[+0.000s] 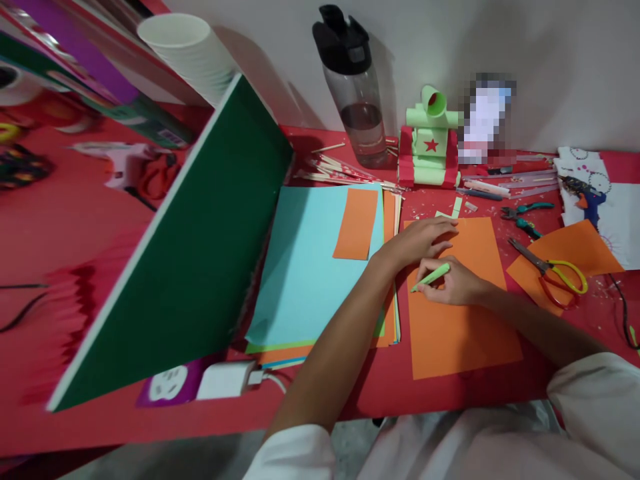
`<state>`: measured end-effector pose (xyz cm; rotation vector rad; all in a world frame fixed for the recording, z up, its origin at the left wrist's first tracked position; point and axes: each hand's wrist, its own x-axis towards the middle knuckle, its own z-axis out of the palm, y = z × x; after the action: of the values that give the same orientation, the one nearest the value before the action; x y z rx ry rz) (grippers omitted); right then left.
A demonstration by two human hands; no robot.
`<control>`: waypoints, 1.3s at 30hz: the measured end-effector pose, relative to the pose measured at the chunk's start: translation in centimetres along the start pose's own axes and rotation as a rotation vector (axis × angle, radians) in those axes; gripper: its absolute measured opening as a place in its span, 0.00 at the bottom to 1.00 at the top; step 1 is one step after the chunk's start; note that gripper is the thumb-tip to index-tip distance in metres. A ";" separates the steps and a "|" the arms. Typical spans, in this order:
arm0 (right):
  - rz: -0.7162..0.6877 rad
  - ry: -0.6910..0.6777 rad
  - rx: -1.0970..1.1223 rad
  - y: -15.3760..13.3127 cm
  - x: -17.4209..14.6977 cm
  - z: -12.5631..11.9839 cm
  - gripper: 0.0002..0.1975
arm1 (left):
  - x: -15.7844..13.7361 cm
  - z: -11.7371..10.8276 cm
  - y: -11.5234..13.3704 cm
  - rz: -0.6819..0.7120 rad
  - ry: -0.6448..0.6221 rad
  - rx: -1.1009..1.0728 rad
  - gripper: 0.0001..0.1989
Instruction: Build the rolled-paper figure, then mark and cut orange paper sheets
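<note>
An orange sheet of paper (465, 340) lies on the red table in front of me. My left hand (421, 240) rests on its upper left part, fingers stretched out and lying flat. Just below it, my right hand (457, 283) is closed around a light green pen (436, 274), whose tip is at the sheet's left side. Beside the sheet on the left is a stack of coloured paper with a light blue sheet (310, 267) on top, bearing a small orange strip (356, 223). Small pale green paper scraps (457, 207) lie by the sheet's top edge.
A green board (185, 267) stands slanted on the left. At the back are a water bottle (357, 100), thin sticks (335, 167), a green-and-red paper model (431, 143) and a blurred phone (485, 120). Scissors (545, 267) and pliers (525, 212) lie right. A white charger (225, 380) is near the front edge.
</note>
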<state>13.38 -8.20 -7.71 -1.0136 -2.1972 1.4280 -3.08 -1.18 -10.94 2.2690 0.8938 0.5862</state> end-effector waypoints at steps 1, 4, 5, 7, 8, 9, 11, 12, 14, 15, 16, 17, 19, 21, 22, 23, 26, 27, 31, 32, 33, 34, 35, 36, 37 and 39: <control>0.003 0.000 -0.001 0.0 0.0 0.0 0.03 | 0.0 0.0 0.1 -0.003 -0.001 -0.001 0.14; 0.021 -0.005 -0.004 0.1 0.1 0.0 0.03 | 0.0 -0.2 0.2 -0.006 -0.001 0.004 0.14; 0.022 -0.005 -0.007 0.2 0.1 0.1 0.03 | -0.1 -0.2 0.3 -0.005 0.001 0.006 0.15; 0.014 -0.012 -0.008 0.4 0.1 0.1 0.03 | -0.1 -0.3 0.4 -0.003 0.006 0.006 0.15; 0.007 -0.013 -0.004 0.5 0.1 0.1 0.02 | -0.1 -0.3 0.4 -0.002 0.007 0.004 0.15; 0.004 -0.014 0.001 0.5 0.0 0.1 0.02 | -0.1 -0.3 0.4 0.000 0.008 0.003 0.15; 0.004 -0.013 0.009 0.6 0.0 0.2 0.02 | -0.1 -0.3 0.5 0.004 0.010 0.002 0.14; 0.004 -0.012 0.011 0.6 0.0 0.2 0.02 | -0.1 -0.3 0.5 0.006 0.011 0.001 0.14; -0.001 -0.011 0.006 0.5 0.0 0.2 0.02 | -0.1 -0.3 0.5 0.010 0.011 0.004 0.14; -0.005 -0.012 0.001 0.4 0.1 0.2 0.01 | 0.0 -0.3 0.5 0.011 0.010 0.006 0.14; -0.008 -0.011 -0.003 0.4 0.1 0.2 0.01 | 0.0 -0.3 0.5 0.012 0.009 0.009 0.14; -0.006 -0.013 -0.005 0.3 0.1 0.2 0.01 | 0.0 -0.3 0.5 0.013 0.007 0.012 0.14; 0.006 -0.017 0.003 0.2 0.1 0.1 0.02 | 0.0 -0.3 0.5 0.014 0.004 0.014 0.14; 0.017 -0.027 0.017 0.2 0.2 0.1 0.01 | 0.0 -0.3 0.4 0.018 0.002 0.015 0.14; 0.020 -0.030 0.023 0.2 0.2 0.1 0.01 | 0.0 -0.2 0.4 0.020 0.004 0.014 0.14; 0.019 -0.031 0.029 0.3 0.2 0.1 0.01 | 0.0 -0.2 0.4 0.023 0.007 0.013 0.14; 0.018 -0.030 0.034 0.5 0.2 0.2 0.02 | -0.1 -0.2 0.3 0.034 0.014 0.006 0.13; 0.016 -0.030 0.029 0.5 0.2 0.2 0.02 | -0.1 -0.2 0.3 0.036 0.016 0.003 0.13; 0.003 -0.015 0.016 0.6 0.2 0.1 0.02 | -0.1 -0.3 0.3 0.034 0.023 -0.005 0.13; -0.001 -0.009 0.017 0.6 0.2 0.1 0.02 | -0.1 -0.3 0.3 0.034 0.024 -0.006 0.13; -0.004 -0.006 0.016 0.6 0.2 0.1 0.01 | -0.1 -0.2 0.3 0.036 0.023 -0.006 0.13; -0.007 -0.007 0.014 0.5 0.2 0.1 0.01 | -0.1 -0.2 0.3 0.037 0.022 -0.005 0.13; -0.009 -0.010 0.013 0.5 0.2 0.2 0.01 | -0.1 -0.2 0.3 0.038 0.022 -0.002 0.13; -0.010 -0.014 0.010 0.5 0.2 0.2 0.01 | -0.1 -0.2 0.3 0.039 0.023 0.001 0.13; -0.008 -0.014 0.007 0.5 0.2 0.2 0.01 | -0.1 -0.2 0.3 0.039 0.023 0.003 0.13; -0.002 -0.010 -0.009 0.5 0.2 0.2 0.01 | -0.1 -0.2 0.3 0.038 0.022 0.006 0.14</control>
<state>13.29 -8.03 -8.28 -1.0097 -2.2124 1.4270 -3.12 -1.31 -10.62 2.2932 0.8660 0.6271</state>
